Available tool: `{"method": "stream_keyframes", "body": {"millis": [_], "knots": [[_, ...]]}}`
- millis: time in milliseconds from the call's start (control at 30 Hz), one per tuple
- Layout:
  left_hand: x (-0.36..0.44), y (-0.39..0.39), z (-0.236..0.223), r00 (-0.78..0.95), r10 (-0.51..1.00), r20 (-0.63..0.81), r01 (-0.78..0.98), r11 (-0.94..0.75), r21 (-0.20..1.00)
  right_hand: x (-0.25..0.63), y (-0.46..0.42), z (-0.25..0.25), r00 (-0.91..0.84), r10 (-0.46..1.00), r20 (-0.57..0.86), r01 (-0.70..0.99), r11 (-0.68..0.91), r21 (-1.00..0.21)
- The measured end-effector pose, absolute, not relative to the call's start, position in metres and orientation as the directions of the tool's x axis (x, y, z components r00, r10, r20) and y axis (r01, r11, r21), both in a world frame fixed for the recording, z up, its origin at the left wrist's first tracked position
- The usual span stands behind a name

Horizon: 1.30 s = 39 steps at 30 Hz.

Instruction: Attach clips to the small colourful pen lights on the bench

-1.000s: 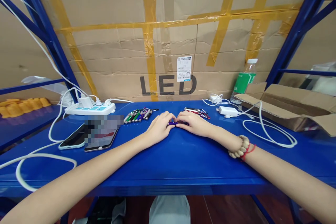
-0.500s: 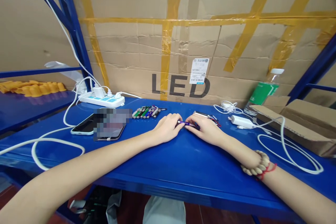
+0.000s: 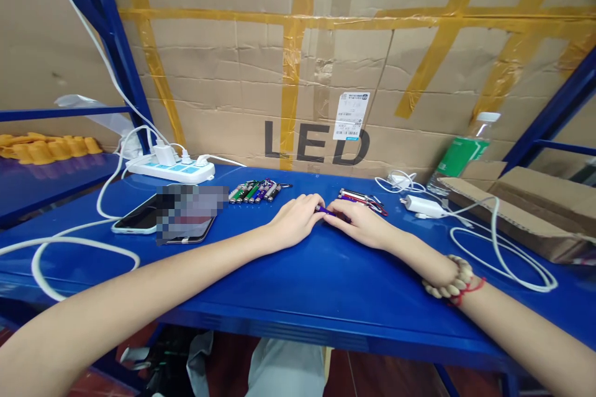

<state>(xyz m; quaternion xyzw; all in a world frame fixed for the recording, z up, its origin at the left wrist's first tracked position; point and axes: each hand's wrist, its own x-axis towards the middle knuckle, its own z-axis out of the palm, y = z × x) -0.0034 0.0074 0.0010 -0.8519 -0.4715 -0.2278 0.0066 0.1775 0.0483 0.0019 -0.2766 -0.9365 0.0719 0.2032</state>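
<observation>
A slim purple keychain flashlight (image 3: pixel 328 211) lies across the space between my two hands, just above the blue tabletop (image 3: pixel 288 279). My left hand (image 3: pixel 298 216) pinches its left end. From the other side, the fingers of my right hand (image 3: pixel 358 220) close around its right part and hide much of it. Behind my right hand lie a few more keychain flashlights (image 3: pixel 356 196), one red and one silvery, with clips. Beyond my left hand, several green, purple and grey flashlights (image 3: pixel 256 191) sit side by side in a row.
Two phones (image 3: pixel 139 214) lie at the left, before a white power strip (image 3: pixel 174 169) with cables. To the right are a white charger (image 3: pixel 423 206), coiled cable, a green-labelled bottle (image 3: pixel 460 155) and an open cardboard box (image 3: pixel 535 211). A large LED carton (image 3: pixel 223 87) stands behind.
Both hands have drawn closer together on the purple flashlight, leaving less of it showing. The view has tilted slightly downward and shifted.
</observation>
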Motion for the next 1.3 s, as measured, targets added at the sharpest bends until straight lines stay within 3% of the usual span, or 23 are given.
{"method": "stream_keyframes", "body": {"millis": [233,567,867,967,1133,1300], "knots": [[-0.004,0.008,0.0,0.458,0.788,0.411,0.775,-0.581,0.249,0.179,0.048,0.003,-0.748,0.585,0.313,0.51,0.809,-0.292],[-0.003,0.007,0.0,0.509,0.759,0.406,0.766,-0.614,0.188,0.179,0.045,0.003,-0.754,0.598,0.27,0.556,0.801,-0.222],[-0.002,0.006,0.0,0.466,0.78,0.418,0.786,-0.582,0.21,0.177,0.041,0.007,-0.718,0.589,0.371,0.579,0.801,-0.152],[-0.003,0.01,-0.002,0.407,0.809,0.424,0.742,-0.564,0.363,0.177,0.041,0.008,-0.706,0.575,0.412,0.578,0.805,-0.134],[-0.009,0.025,-0.002,0.131,0.945,0.301,0.367,-0.328,0.87,0.176,0.039,0.009,-0.643,0.6,0.476,0.608,0.778,-0.158],[-0.007,0.029,-0.001,-0.029,0.979,0.203,0.157,-0.196,0.968,0.176,0.038,0.011,-0.572,0.624,0.533,0.664,0.733,-0.146]]}}
